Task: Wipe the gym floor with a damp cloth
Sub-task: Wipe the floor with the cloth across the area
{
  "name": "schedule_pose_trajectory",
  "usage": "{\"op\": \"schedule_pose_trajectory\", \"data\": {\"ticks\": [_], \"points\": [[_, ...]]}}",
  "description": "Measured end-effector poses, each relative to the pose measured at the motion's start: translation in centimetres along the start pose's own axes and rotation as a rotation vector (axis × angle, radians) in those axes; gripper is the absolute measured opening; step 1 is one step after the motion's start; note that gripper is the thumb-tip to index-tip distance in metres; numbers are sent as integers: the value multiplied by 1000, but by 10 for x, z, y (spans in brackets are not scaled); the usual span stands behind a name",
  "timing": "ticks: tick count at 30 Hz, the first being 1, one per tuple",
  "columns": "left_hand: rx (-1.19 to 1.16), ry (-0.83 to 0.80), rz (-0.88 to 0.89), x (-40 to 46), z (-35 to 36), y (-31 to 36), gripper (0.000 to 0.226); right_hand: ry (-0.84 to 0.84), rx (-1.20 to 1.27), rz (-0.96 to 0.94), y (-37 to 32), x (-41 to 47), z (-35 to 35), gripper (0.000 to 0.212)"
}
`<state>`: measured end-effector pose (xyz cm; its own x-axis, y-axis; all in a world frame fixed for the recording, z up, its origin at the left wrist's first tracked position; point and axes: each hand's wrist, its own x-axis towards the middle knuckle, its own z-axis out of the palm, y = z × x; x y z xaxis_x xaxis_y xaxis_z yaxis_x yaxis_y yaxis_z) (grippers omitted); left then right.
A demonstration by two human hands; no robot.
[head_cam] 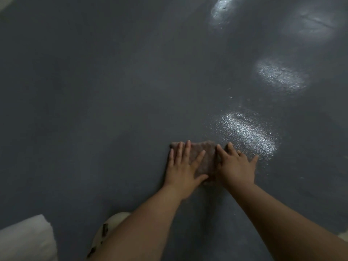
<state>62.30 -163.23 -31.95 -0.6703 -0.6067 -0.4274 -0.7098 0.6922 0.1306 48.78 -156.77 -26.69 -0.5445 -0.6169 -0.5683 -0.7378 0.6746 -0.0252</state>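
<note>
A brown cloth (pixel 204 157) lies flat on the dark grey gym floor (pixel 94 100), a little right of centre. My left hand (pixel 183 170) presses on the cloth's left part with fingers spread. My right hand (pixel 236 169) lies flat over its right edge, fingers apart, partly on the floor. Most of the cloth's right side is hidden under that hand. Just right of the hands a wet patch (pixel 248 135) of floor shines under the light.
More shiny wet spots (pixel 281 76) run up the right side of the floor. A white rolled fabric (pixel 26 240) lies at the bottom left. Beside it is a pale patterned knee (pixel 111 227).
</note>
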Motion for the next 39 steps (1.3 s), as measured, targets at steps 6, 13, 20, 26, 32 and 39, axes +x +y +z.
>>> {"op": "schedule_pose_trajectory", "data": {"ticks": [6, 13, 20, 26, 32, 39], "points": [[-74, 115, -476, 7, -15, -84, 75, 9, -23, -37, 7, 0, 0, 55], [-546, 191, -1051, -40, 4, -26, 70, 53, 0, -45, 8, 0, 2, 55], [-265, 11, -317, -16, 5, 71, 70, 162, 231, -87, 31, -1, 7, 57], [-208, -144, 114, 12, -28, 53, 60, 457, 418, -43, 41, -1, 34, 42], [-461, -82, 104, 21, -57, 22, 64, 336, 179, -290, -12, -3, 63, 60], [-333, -105, -72, 18, -69, 17, 83, 274, 139, -233, -22, 13, 55, 58]]}}
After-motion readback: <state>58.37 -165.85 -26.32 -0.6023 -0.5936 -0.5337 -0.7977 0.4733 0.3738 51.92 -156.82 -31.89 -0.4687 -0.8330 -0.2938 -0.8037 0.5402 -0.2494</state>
